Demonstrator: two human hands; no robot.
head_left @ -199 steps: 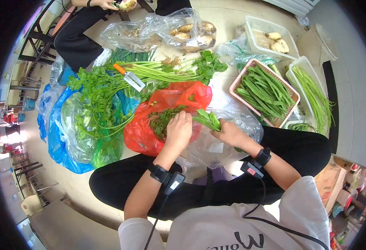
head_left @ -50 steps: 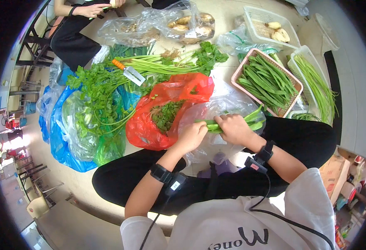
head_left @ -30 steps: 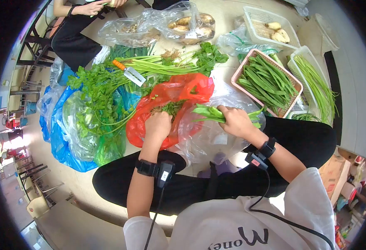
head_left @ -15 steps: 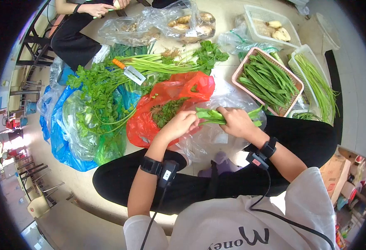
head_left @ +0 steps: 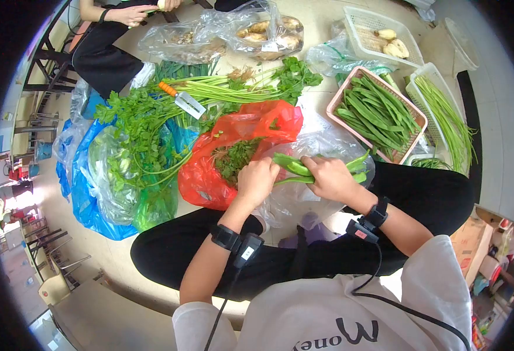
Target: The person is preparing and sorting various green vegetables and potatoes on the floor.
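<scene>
My right hand is wrapped around a small bunch of flat green beans, whose tips stick out on both sides of the fist. At the bunch's left end, my left hand is closed, fingertips against the bean ends; anything inside it is hidden. Below both hands a clear plastic bag lies spread on the floor. Beside my left hand is an open red plastic bag with leafy herbs in it. To the upper right, a pink basket holds many more flat beans.
Celery-like stalks and an orange-handled peeler-like tool lie ahead. Blue bags are left. White baskets stand right. Another person's hands work at top left, near clear bags of roots.
My left hand has shifted slightly left and turned, its back now facing up more. My right hand stays around the beans, which have tilted a little.
</scene>
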